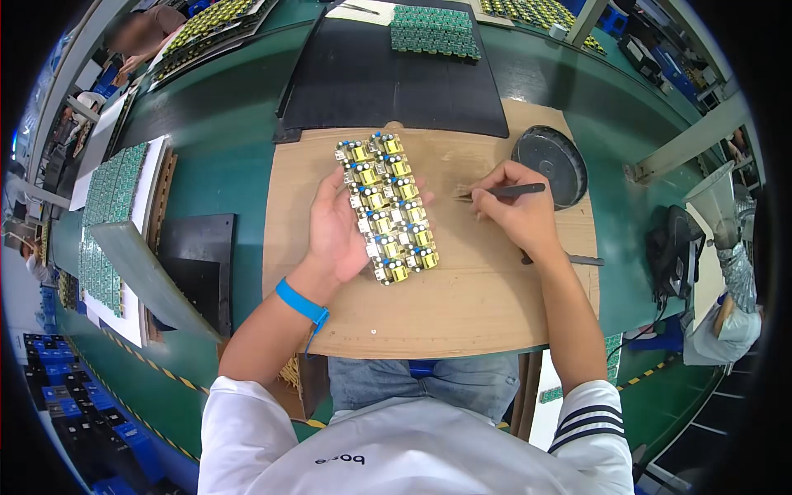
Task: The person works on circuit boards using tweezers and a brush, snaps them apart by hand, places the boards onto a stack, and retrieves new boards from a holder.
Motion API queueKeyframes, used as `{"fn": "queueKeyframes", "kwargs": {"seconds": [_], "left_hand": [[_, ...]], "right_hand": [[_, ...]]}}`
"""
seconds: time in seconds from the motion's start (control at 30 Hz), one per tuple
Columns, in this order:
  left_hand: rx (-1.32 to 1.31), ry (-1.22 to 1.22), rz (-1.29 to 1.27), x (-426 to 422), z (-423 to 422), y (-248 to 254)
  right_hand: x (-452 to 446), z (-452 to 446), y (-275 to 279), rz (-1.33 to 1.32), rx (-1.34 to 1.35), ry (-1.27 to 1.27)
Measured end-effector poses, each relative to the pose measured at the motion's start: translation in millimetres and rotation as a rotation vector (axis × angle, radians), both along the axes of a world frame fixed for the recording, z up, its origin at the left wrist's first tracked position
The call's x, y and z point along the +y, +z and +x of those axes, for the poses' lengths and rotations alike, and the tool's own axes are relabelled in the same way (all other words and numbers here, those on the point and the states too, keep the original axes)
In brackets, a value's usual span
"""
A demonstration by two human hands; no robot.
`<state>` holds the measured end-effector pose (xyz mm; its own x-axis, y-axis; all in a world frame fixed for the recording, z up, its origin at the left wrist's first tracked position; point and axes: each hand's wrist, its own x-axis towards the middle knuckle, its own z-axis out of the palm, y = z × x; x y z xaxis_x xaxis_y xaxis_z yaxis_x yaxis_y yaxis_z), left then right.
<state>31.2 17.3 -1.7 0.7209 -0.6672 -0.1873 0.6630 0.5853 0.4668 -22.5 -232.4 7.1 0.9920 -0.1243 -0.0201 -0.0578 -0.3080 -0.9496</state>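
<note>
My left hand grips a panel of circuit boards by its left side, with fingers reaching beneath it. Two columns of small boards make up the panel, each bearing a yellow transformer, blue parts and round capacitors. To the right, my right hand is closed around dark tweezers. Their thin tips point left toward the panel, apart from it. Below them is a cardboard sheet. A blue strap circles my left wrist.
A round black dish stands beyond my right hand. Under my right forearm lies a dark slim tool. A black board with green circuit panels is ahead. More panels are stacked at left, near a person.
</note>
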Motion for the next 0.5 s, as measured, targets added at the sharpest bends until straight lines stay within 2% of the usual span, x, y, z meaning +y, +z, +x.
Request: {"fn": "queueKeyframes", "kwargs": {"seconds": [0.1, 0.27, 0.37, 0.5], "left_hand": [[-0.007, -0.011, -0.001, -0.3, -0.4, 0.1], [-0.044, -0.046, -0.039, -0.4, -1.3, 3.4], [-0.068, -0.079, -0.065, -0.7, -5.3, 5.6], [-0.113, -0.144, -0.134, -1.5, -8.8, 9.5]], "right_hand": [[0.8, 2.3, -1.9, 0.193, -0.028, 0.052], [-4.8, 3.2, -1.1, 0.119, 0.089, -0.006], [-4.9, 4.5, -8.4, 0.294, -0.158, 0.067], [0.7, 1.0, -8.2, 0.176, -0.051, 0.072]]}}
